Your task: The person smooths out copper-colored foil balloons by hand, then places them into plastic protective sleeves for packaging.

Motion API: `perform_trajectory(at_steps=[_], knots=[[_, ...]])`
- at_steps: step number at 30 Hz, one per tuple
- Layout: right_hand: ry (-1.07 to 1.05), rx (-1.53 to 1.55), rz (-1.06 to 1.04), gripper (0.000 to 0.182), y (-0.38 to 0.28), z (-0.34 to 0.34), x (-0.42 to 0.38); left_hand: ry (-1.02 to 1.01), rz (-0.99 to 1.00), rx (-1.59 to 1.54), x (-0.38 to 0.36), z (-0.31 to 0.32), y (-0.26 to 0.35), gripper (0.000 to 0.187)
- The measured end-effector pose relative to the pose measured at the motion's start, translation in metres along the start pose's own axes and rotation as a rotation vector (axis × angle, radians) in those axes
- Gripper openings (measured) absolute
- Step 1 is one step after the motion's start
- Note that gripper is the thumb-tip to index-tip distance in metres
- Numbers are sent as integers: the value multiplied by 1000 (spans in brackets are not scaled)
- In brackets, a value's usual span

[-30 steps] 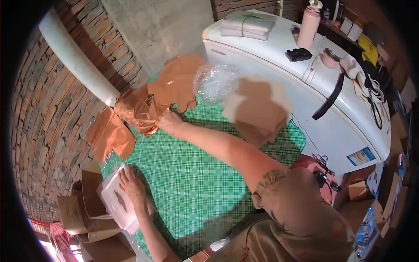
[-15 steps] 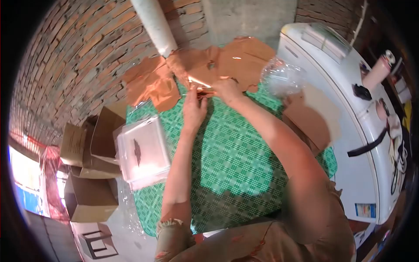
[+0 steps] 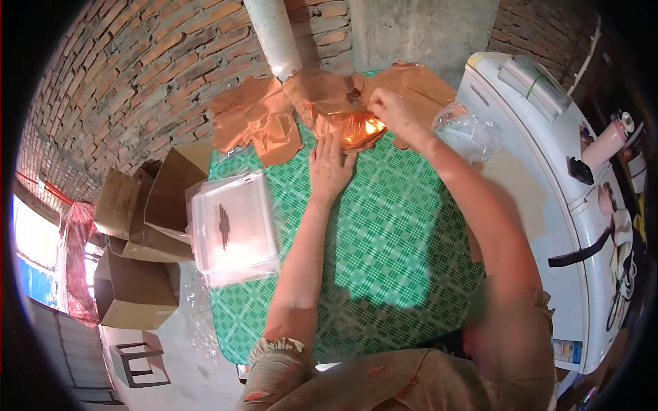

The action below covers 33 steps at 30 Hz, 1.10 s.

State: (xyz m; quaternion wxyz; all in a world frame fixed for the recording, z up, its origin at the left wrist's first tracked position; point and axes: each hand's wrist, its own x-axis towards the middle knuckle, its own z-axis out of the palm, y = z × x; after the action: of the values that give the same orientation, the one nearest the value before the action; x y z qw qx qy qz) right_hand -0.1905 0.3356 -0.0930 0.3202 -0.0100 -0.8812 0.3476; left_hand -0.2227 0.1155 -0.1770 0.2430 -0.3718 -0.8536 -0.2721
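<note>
Shiny orange film [image 3: 353,129], crumpled and catching bright light, lies at the far edge of the table. My left hand [image 3: 331,166] rests flat at its near left side, fingers stretched out and tips touching the film. At the film's far right corner, my right hand [image 3: 394,113] is raised a little, with thumb and fingers pinched together on what looks like its edge. More orange sheets [image 3: 250,113] are spread to the left, and another sheet [image 3: 411,85] lies behind my right hand.
A green checked cloth [image 3: 384,233] covers the table. Clear flat packets [image 3: 234,222] lie at its left edge. Open cardboard boxes [image 3: 137,288] stand left of the table. A clear plastic bag [image 3: 469,133] sits at the right, beside a white fridge lying down [image 3: 541,130].
My right hand has moved up and away from my left hand, to the right. My left hand has flattened out on the film. The whole view has shifted slightly.
</note>
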Motion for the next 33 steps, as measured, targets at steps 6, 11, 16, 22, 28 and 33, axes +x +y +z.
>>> perform_trajectory(at_steps=[6,11,16,22,28,33], knots=[[73,-53,97,20,-34,-36,28,-63,-2,5,1,-14,13,55],[174,-112,-164,16,-36,-46,39,2,-18,-39,2,-7,6,67],[143,-276,-445,10,-36,-37,19,320,16,-245,24,-34,11,84],[37,-237,-398,11,-43,-28,6,198,259,-296,101,-72,38,78],[158,-341,-492,15,-61,-12,-27,115,-22,-441,131,-36,20,20],[-486,-723,-433,37,-41,27,-26,21,-95,-424,136,-41,14,22]])
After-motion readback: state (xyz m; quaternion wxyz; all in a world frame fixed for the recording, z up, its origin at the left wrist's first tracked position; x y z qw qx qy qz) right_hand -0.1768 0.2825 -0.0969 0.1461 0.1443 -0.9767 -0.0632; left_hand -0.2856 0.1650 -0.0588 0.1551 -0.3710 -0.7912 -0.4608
